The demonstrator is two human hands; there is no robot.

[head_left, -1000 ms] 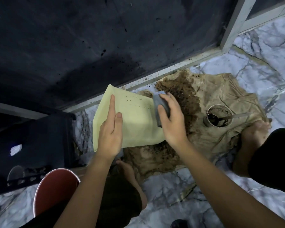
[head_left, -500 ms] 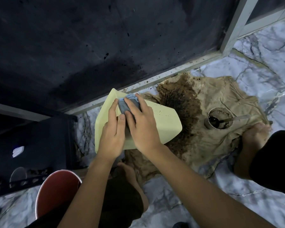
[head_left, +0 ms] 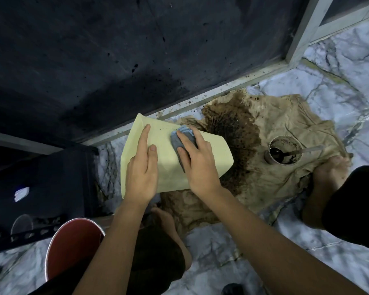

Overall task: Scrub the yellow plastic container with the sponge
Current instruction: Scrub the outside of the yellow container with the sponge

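Container [head_left: 209, 158] lies tilted under both your hands, above the stained cloth [head_left: 271, 135] on the marble floor [head_left: 307, 241]. Your left hand [head_left: 142, 173] rests flat on it, fingers straight. Your right hand [head_left: 197, 165] presses the sponge [head_left: 178, 139] against its yellow side, fingers curled over it. Just right of the container, a cup [head_left: 282, 150] with a spoon stands on the cloth.

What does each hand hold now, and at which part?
The right hand grips the sponge from above, pressing it on the container's side. The left hand lies flat on that side, steadying it.
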